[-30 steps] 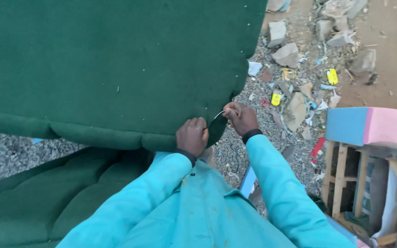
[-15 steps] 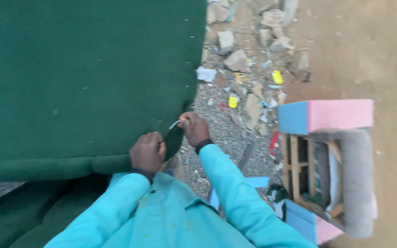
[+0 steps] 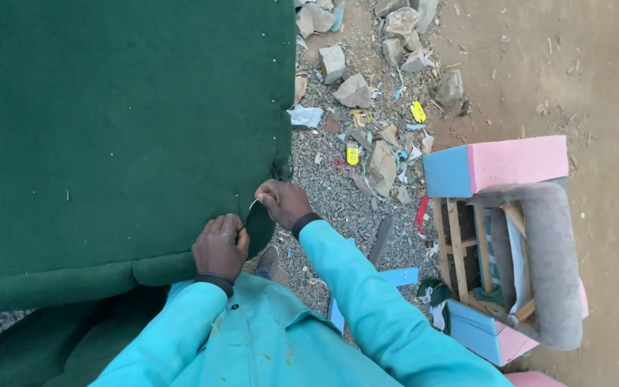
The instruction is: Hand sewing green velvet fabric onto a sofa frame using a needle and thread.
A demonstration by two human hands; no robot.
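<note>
At the green upholstered panel's (image 3: 109, 129) corner, the left hand (image 3: 219, 247) presses fabric flat while the right hand (image 3: 282, 203) pinches a thin curved needle (image 3: 251, 207); keeping the cloth taut looks key.

Right hand (image 3: 284, 203) has drawn closer to the left hand (image 3: 219, 246) along the green upholstery (image 3: 116, 129) edge, apparently pinching a needle.

Large dark green upholstered piece (image 3: 109, 129), taut fabric, loose flap (image 3: 258, 228) at its lower-right corner.
</note>
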